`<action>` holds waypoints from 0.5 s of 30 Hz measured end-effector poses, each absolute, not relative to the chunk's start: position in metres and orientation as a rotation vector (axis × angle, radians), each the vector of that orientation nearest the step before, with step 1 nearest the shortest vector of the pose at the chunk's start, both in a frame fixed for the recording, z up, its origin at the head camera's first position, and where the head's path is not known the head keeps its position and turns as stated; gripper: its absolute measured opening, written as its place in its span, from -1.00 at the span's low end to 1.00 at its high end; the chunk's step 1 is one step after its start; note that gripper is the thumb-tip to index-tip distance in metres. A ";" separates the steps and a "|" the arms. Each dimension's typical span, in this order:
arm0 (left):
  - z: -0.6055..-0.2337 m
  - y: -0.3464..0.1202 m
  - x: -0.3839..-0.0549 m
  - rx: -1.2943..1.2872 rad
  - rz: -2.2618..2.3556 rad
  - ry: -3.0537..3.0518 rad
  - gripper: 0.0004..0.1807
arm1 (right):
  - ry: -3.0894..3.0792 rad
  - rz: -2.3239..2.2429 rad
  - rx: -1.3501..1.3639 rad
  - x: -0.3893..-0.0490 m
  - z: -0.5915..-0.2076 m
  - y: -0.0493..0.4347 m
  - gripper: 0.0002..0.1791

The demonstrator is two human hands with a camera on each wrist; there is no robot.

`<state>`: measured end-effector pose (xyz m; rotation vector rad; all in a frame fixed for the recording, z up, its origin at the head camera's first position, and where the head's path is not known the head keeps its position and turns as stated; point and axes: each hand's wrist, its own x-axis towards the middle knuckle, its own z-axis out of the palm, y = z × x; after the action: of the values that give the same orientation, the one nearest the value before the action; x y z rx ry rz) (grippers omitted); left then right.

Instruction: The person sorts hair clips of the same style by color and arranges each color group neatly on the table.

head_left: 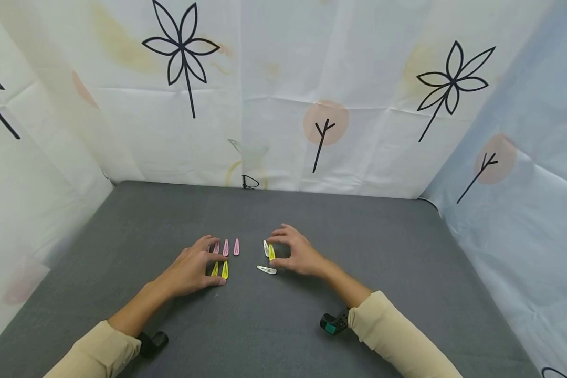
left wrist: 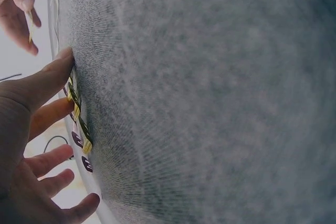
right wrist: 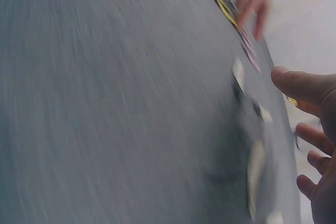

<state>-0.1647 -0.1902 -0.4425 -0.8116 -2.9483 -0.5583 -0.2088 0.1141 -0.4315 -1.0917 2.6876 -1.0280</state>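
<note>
In the head view, my right hand (head_left: pixel 296 253) pinches a yellow snap hair clip (head_left: pixel 271 252) between thumb and fingers, raised over the table. White hair clips lie near it: one (head_left: pixel 266 270) beside the thumb, another (head_left: pixel 266 248) behind the yellow one. Several white clips (right wrist: pixel 255 171) show blurred under that hand in the right wrist view. My left hand (head_left: pixel 193 266) hovers with spread fingers around two yellow clips (head_left: pixel 224 270) on the table. Its thumb and index fingertips are right at them. Beyond lie pink clips (head_left: pixel 226 248) in a row, the leftmost partly hidden by the fingers.
The grey tabletop (head_left: pixel 283 325) stretches around both hands. A white patterned curtain (head_left: pixel 283 94) stands along its back and sides. A dark wrist camera (head_left: pixel 335 321) sits at the right cuff, another (head_left: pixel 153 344) at the left.
</note>
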 end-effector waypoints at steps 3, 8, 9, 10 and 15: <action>-0.441 -0.189 -0.164 -0.798 -0.548 -2.979 -0.43 | 2.669 -0.980 -1.114 -0.201 -0.434 0.093 -0.44; -0.441 -0.189 -0.164 -0.801 -0.528 -2.995 -0.43 | 2.671 -0.887 -1.123 -0.193 -0.438 0.066 -0.44; -0.441 -0.189 -0.164 -0.801 -0.528 -2.994 -0.43 | 2.673 -0.871 -1.125 -0.193 -0.439 0.062 -0.43; -0.441 -0.189 -0.164 -0.798 -0.530 -2.993 -0.43 | 2.676 -0.859 -1.129 -0.192 -0.440 0.059 -0.43; -0.441 -0.190 -0.163 -0.787 -0.541 -2.986 -0.43 | 2.708 -0.785 -1.142 -0.191 -0.448 0.048 -0.43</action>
<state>-0.1630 -0.1897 -0.4414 -0.7870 -2.9863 -0.5414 -0.1911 0.0476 -0.4476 -1.1418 2.7082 -0.7848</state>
